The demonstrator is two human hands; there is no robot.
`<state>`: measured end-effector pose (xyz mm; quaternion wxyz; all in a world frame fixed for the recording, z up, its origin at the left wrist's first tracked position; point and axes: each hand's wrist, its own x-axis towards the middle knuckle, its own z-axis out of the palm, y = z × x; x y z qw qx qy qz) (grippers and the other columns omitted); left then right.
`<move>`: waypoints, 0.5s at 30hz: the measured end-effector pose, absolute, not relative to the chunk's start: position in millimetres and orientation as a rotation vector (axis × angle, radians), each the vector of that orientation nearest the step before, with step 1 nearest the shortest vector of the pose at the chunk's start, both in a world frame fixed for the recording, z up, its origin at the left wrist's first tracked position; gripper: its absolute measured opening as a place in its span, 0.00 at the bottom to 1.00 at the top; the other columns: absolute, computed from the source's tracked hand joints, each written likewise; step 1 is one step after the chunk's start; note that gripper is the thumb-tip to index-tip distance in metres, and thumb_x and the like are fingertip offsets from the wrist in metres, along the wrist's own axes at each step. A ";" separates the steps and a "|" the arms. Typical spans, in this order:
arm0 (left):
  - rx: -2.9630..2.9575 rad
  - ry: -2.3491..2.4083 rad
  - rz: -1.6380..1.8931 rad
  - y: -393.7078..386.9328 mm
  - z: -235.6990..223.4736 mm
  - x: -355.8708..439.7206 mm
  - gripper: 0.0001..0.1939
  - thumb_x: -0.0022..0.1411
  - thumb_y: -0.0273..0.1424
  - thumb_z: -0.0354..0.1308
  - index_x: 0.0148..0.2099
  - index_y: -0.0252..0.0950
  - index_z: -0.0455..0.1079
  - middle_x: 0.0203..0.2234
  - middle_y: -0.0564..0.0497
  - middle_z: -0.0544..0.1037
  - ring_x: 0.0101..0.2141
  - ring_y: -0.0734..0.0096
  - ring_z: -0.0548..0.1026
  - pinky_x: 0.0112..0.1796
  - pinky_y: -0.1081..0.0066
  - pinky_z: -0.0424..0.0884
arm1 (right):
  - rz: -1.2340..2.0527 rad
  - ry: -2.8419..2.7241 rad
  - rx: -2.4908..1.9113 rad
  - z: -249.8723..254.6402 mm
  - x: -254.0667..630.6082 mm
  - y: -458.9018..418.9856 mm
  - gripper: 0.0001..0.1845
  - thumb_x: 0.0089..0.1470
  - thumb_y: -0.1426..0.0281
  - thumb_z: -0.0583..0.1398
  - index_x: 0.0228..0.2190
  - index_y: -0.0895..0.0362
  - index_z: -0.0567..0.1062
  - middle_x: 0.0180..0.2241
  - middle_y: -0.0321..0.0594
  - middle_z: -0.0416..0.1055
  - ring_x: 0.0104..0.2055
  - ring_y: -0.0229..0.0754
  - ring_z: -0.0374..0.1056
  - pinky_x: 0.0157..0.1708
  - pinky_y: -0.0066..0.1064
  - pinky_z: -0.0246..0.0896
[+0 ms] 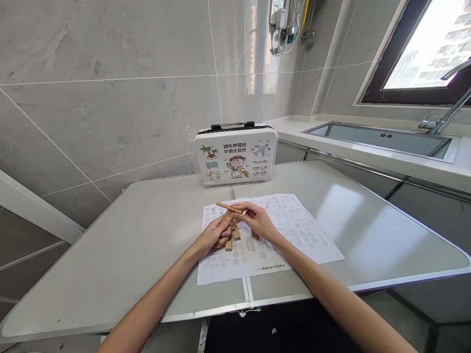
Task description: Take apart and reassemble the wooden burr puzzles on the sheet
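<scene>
Over a printed instruction sheet [309,235], my two hands meet near its left half. My left hand [217,231] is closed around a notched wooden block [230,214]. Between the thumb and fingers of my right hand [257,219] is a thin wooden stick [226,207], which slants across the top of that block. Just below my hands, more wooden blocks [236,232] lie on the paper, one of them with a notch. Another piece of wood [255,235] shows partly under my right hand. My fingers hide how the stick and the held block touch.
A white travel case [237,156] with cartoon prints stands at the back of the folding table [154,235], near the tiled wall. To the right run a counter with a sink [382,139] and a faucet [445,117]. A metal latch [243,312] sits at the table's front edge.
</scene>
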<state>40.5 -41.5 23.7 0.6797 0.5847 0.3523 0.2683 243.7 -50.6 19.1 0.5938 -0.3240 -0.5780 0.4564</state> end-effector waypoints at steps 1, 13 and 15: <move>1.315 0.789 0.596 -41.6 24.1 40.4 0.26 0.69 0.55 0.59 0.53 0.38 0.67 0.22 0.63 0.52 0.16 0.84 0.45 0.16 0.79 0.41 | 1.049 -1.354 -0.752 18.2 243.6 -50.1 0.12 0.55 0.59 0.71 0.40 0.51 0.84 0.50 0.45 0.81 0.52 0.51 0.75 0.50 0.41 0.73; 1.263 0.735 0.620 -40.6 24.6 39.0 0.23 0.69 0.52 0.61 0.49 0.37 0.69 0.20 0.64 0.52 0.15 0.84 0.44 0.16 0.79 0.41 | 1.161 -1.297 -0.769 20.5 243.7 -50.6 0.16 0.53 0.57 0.72 0.42 0.51 0.85 0.49 0.44 0.82 0.49 0.50 0.77 0.50 0.43 0.74; 1.245 0.735 0.623 -40.7 24.4 38.9 0.23 0.69 0.51 0.61 0.49 0.36 0.69 0.20 0.64 0.52 0.15 0.84 0.44 0.16 0.79 0.41 | 1.187 -1.290 -0.759 22.1 244.4 -50.6 0.17 0.51 0.57 0.73 0.41 0.51 0.85 0.49 0.44 0.82 0.50 0.51 0.77 0.50 0.44 0.75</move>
